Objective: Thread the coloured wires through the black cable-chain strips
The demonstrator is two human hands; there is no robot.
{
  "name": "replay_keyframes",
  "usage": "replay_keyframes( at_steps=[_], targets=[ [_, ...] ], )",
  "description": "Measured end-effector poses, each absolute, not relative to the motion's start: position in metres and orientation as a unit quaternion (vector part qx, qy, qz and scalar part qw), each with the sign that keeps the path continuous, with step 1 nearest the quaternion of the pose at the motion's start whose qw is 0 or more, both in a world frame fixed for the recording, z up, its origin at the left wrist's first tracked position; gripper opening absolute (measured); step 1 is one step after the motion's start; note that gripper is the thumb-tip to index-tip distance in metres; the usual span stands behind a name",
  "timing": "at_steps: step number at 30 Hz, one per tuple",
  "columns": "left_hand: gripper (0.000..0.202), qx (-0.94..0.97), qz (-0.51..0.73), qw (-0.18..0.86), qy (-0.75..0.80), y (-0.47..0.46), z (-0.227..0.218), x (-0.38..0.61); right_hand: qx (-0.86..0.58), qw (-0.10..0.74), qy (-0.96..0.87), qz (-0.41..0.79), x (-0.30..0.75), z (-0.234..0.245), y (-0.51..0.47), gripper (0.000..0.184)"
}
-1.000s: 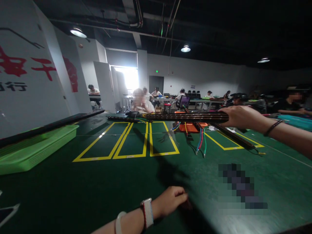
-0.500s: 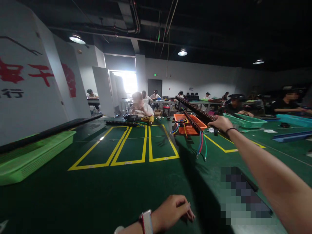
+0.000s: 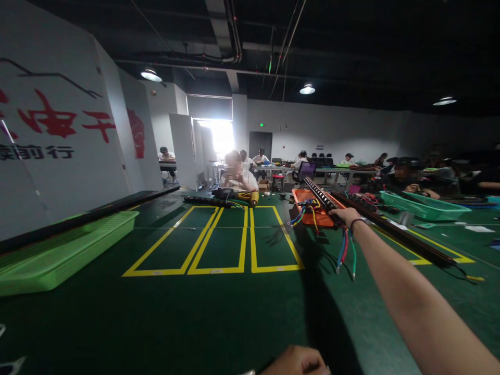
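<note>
My right hand (image 3: 346, 215) is closed on the near end of a dark slotted strip (image 3: 319, 194), which slants over an orange basket (image 3: 326, 220). Blue, red and green wires with metal lugs (image 3: 344, 252) hang below that hand. Other coloured wires (image 3: 308, 210) spill over the basket's left side. At the bottom edge, my left hand (image 3: 299, 360) is low over the table with its fingers curled; nothing shows in it, though part is cut off. A long dark bar (image 3: 394, 229) lies slanting on the table to the right of my right hand.
Yellow tape outlines (image 3: 216, 271) mark the green table. A light green basket (image 3: 78, 245) stands left, a teal basket (image 3: 425, 207) right. Across the table, a seated person (image 3: 239, 179) is behind a yellow-and-black tool (image 3: 253, 198) and a dark wired strip (image 3: 201, 200).
My right hand has let go of the long dark bar, which now lies on the right, and grips the slotted strip over the basket. My left hand sits lower in view.
</note>
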State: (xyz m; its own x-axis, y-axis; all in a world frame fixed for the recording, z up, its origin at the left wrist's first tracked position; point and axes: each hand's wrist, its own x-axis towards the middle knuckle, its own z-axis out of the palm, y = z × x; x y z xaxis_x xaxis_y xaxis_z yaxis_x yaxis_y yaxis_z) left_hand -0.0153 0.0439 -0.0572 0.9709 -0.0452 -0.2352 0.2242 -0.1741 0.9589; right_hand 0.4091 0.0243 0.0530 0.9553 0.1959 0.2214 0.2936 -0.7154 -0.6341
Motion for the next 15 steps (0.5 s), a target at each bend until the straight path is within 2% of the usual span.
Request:
replay_keyframes(
  at_steps=[6,15],
  targets=[
    [0.034,0.762,-0.084,0.641,0.034,0.046,-0.077,-0.012,-0.94,0.304,-0.141,-0.063,0.413,0.051,0.027,0.042],
    [0.033,0.779,-0.089,0.618,0.05,0.046,-0.072,-0.012,-0.962,0.22,-0.148,-0.067,0.411,0.054,0.039,0.049]
  ],
)
